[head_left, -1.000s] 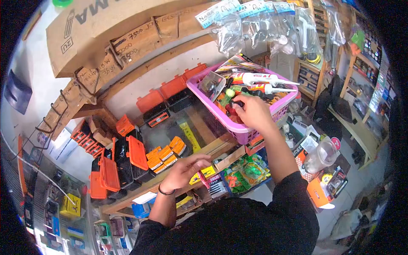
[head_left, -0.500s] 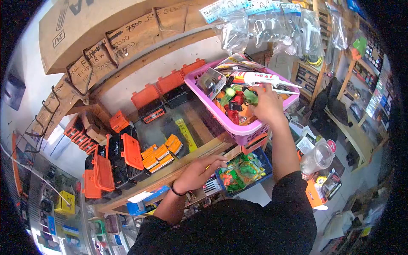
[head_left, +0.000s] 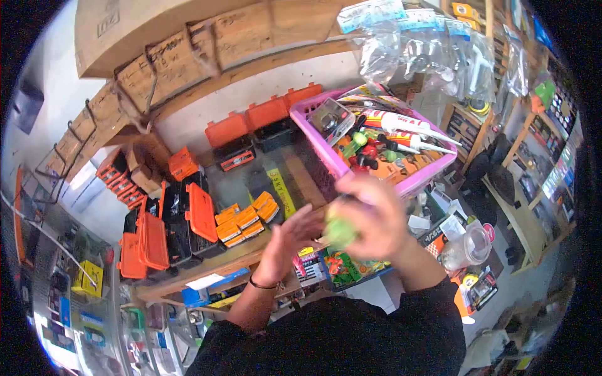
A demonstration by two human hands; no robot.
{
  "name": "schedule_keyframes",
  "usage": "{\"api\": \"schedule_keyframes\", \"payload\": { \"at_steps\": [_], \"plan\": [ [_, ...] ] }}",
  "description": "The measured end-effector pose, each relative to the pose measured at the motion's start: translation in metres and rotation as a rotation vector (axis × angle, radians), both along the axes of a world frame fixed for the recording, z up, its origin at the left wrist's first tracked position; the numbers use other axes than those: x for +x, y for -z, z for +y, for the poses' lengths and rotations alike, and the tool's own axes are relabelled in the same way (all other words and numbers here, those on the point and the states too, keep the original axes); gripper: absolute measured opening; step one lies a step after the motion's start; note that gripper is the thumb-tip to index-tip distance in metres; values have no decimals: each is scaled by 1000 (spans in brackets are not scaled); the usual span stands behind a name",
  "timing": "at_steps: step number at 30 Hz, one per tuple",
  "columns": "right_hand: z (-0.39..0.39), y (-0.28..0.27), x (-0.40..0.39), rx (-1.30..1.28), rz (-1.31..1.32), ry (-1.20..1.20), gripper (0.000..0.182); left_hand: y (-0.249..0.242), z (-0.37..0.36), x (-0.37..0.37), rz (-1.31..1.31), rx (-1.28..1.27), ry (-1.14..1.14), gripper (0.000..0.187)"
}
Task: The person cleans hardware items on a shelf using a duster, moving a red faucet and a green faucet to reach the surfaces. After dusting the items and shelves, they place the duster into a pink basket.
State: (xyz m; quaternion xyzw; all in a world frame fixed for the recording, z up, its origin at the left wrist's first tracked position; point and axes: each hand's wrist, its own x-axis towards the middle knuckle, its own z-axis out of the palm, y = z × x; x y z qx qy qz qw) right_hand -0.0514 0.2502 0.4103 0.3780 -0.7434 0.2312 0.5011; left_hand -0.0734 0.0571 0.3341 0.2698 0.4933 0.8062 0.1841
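Head view — a blurred, green-ended object [head_left: 342,232] is grasped in the grip of the right hand [head_left: 373,213]; its exact kind cannot be told. It is held before the near corner of a pink plastic basket [head_left: 325,152], in which white-and-red nozzled tubes [head_left: 387,120] are piled. The left hand [head_left: 282,247] is held nearby — grip released, fingers extended — and small orange boxes [head_left: 249,217] are grouped beside it on the wood-edged tabletop [head_left: 241,183].

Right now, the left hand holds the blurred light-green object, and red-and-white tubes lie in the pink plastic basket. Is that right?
Not quite: the head view shows the right hand holding the blurred light-green object. Red-and-white tubes do lie in the pink plastic basket.
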Motion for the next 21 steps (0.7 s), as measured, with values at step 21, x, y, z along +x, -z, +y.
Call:
{"api": "schedule_keyframes", "payload": {
  "at_steps": [21],
  "plan": [
    [-87, 173, -3, -3, -1478, -361, 48, 107, -116, 96, -699, 689, -89, 70]
  ]
}}
